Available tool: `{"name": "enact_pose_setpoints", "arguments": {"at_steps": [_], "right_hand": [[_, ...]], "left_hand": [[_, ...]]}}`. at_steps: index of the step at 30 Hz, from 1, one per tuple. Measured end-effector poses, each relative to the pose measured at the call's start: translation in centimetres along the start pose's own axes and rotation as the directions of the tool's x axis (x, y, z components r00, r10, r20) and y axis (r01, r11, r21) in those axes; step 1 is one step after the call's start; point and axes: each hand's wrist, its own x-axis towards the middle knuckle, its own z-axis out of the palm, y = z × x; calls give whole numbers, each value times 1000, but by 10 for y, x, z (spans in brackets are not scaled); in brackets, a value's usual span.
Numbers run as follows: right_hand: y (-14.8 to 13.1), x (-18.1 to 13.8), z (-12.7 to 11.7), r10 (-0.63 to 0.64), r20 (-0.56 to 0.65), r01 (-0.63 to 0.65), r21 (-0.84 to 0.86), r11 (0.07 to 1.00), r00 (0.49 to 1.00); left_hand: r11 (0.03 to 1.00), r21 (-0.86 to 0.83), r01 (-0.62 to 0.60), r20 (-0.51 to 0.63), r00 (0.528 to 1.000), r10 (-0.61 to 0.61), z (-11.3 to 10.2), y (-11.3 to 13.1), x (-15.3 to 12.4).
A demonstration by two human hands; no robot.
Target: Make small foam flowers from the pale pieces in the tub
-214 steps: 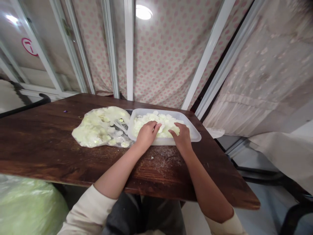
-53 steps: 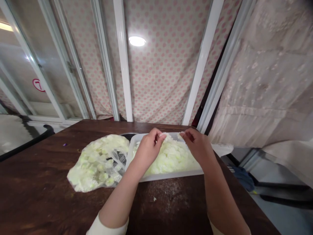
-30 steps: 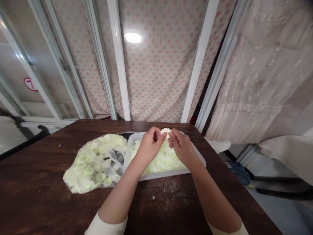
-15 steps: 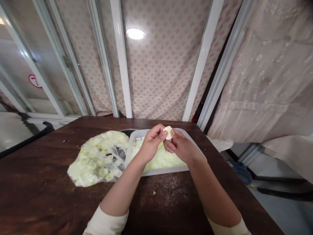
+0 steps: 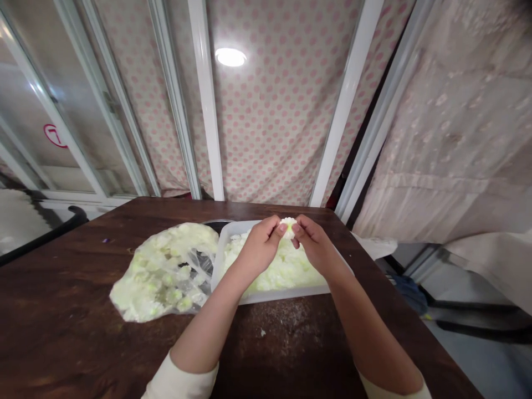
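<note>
Between the fingers of both hands is a small white flower-shaped piece point(image 5: 288, 228) with a ruffled edge and a pale green middle. My left hand point(image 5: 264, 239) pinches its left side, the thumb on the near face. From the other side my right hand point(image 5: 315, 241) grips it the same way. Both hands are over a white plastic tub point(image 5: 286, 292), which holds a heap of loose white and pale green pieces point(image 5: 278, 271). To its left lies a clear plastic bag point(image 5: 143, 282) full of similar white and green flower pieces.
A dark wooden table point(image 5: 75, 299) carries everything. A dark round rim point(image 5: 219, 224) shows behind the bag and tub. Small scraps point(image 5: 263, 332) are scattered near the front. Beyond the table's far edge stand white-framed glass panels with a dotted curtain point(image 5: 270, 122).
My hands have drawn level around the flower piece, and my right fingers have curled in behind it. The piece has tilted slightly and moved a little lower.
</note>
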Motion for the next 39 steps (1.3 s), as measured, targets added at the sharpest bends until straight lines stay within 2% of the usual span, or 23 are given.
{"name": "enact_pose_setpoints", "arguments": {"at_steps": [4,7,13,21,26,31,34,39], "right_hand": [[3,-1,4,-4,-23,1,-99,995,1000],[5,0,6,-33,-9,32,-111,993,999],[6,2,5,-74,53,72,32,997,996],[15,2,12,-9,-39,14,131,991,999],[11,0,13,-94,-88,91,-43,995,992],[10,2,9,-151,-36,148,-64,987,988],[11,2,8,-163,-41,158,-95,983,986],[13,1,12,-164,-142,150,-102,983,976]], "left_hand": [[989,147,-6,43,999,0,-4,0,1],[977,207,-49,14,999,47,-7,2,1],[949,276,-151,15,988,153,-10,5,-1],[957,265,-116,17,993,116,-5,2,0],[928,340,-155,-2,986,166,-6,5,-1],[920,348,-180,4,982,191,-7,5,-1],[942,304,-143,-6,988,152,-5,4,-2],[975,214,-52,-60,996,66,-2,4,-2]]}}
